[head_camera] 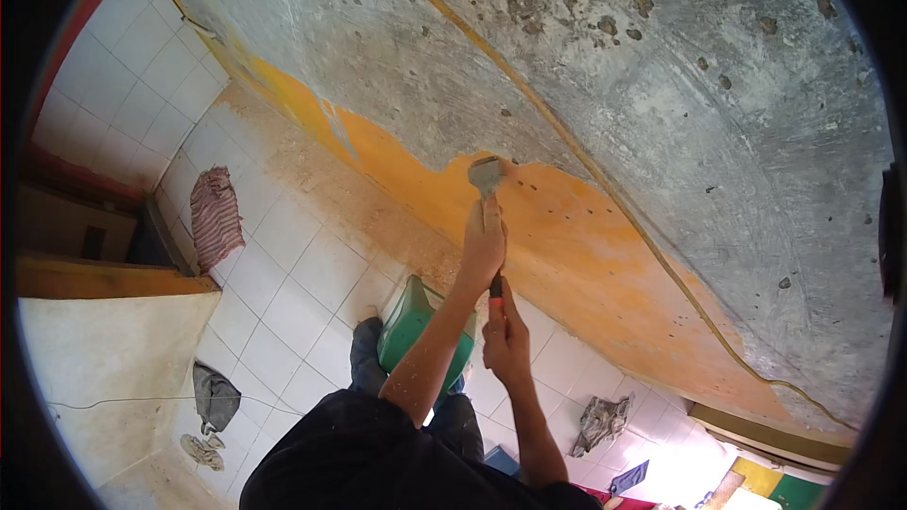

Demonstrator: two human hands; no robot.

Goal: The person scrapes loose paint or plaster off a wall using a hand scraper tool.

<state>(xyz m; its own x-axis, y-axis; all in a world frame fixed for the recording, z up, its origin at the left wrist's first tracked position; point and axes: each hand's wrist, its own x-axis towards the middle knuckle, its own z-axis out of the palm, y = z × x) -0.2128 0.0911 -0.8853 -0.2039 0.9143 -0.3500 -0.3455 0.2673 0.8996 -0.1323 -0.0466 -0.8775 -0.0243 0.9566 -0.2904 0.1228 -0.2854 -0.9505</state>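
Both hands are on a long-handled wall scraper [486,174]. My left hand [485,241] grips it high up, just below the wide metal blade, with the thumb along the shaft. Lower down, my right hand [506,340] is closed around the black and red handle. The blade lies against the wall at the ragged border between orange paint [418,180] and bare grey plaster [439,92]. Pitted holes mark the plaster, and a few dark spots show in the paint to the right of the blade.
A yellowish cable or conduit [545,110] runs diagonally along the wall. A green plastic stool [404,333] stands at my legs on white floor tiles [305,297]. Scraped dust [354,205] lines the wall's foot. Cloths lie about, including a striped one [216,219] and a crumpled one [602,425].
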